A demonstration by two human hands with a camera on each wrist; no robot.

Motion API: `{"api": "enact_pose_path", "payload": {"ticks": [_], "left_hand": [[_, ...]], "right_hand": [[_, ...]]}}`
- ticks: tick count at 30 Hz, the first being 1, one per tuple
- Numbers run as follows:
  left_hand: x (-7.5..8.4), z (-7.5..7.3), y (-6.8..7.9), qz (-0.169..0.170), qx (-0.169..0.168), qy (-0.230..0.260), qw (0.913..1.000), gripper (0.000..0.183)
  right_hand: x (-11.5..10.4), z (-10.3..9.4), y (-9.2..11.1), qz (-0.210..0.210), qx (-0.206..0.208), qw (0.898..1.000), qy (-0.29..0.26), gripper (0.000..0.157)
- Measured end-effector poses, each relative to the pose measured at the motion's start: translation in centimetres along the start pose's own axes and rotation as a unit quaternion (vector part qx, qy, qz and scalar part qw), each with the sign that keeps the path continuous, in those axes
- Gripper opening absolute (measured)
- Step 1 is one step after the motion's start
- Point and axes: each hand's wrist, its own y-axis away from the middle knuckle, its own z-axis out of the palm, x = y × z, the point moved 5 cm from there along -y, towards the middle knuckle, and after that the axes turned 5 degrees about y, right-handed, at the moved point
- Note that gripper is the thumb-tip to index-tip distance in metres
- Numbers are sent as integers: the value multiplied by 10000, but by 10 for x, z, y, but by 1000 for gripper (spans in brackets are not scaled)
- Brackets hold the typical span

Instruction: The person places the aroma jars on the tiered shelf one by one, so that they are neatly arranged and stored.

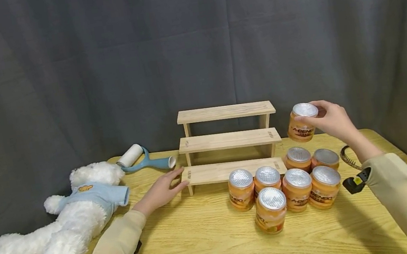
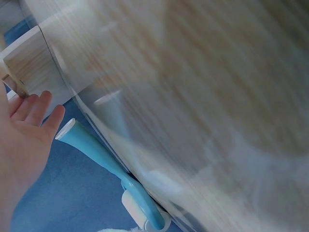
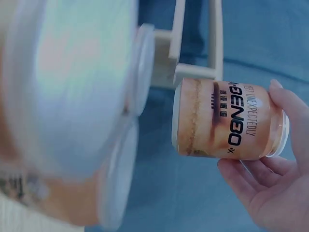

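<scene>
An orange jar with a silver lid (image 1: 303, 123) is held up in my right hand (image 1: 330, 121), to the right of a three-step wooden shelf (image 1: 229, 139). Thumb and fingers grip the jar (image 3: 229, 121) near its lid in the right wrist view. My left hand (image 1: 162, 191) touches the left end of the lowest step, its fingers fairly straight; in the left wrist view the fingertips of that hand (image 2: 26, 135) meet the wood. Several more orange jars (image 1: 298, 189) stand upright on the table, in front of the shelf and at its right.
At the left lies a white plush toy (image 1: 78, 216) in a blue shirt. A blue-handled lint roller (image 1: 149, 162) lies behind it, left of the shelf. A dark spiky band (image 1: 348, 157) is near the right sleeve. A grey curtain (image 1: 198, 40) hangs behind the table (image 1: 190, 247).
</scene>
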Motion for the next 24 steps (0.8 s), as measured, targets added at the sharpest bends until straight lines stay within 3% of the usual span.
{"api": "enact_pose_path", "payload": {"ticks": [12, 24], "left_hand": [[3, 1, 1, 74, 28, -89, 9999, 67], [3, 4, 2, 6, -5, -71, 10000, 69]], "right_hand": [[-45, 13, -6, -179, -54, 9993, -333, 77], [-88, 26, -28, -498, 424, 9954, -702, 71]]}}
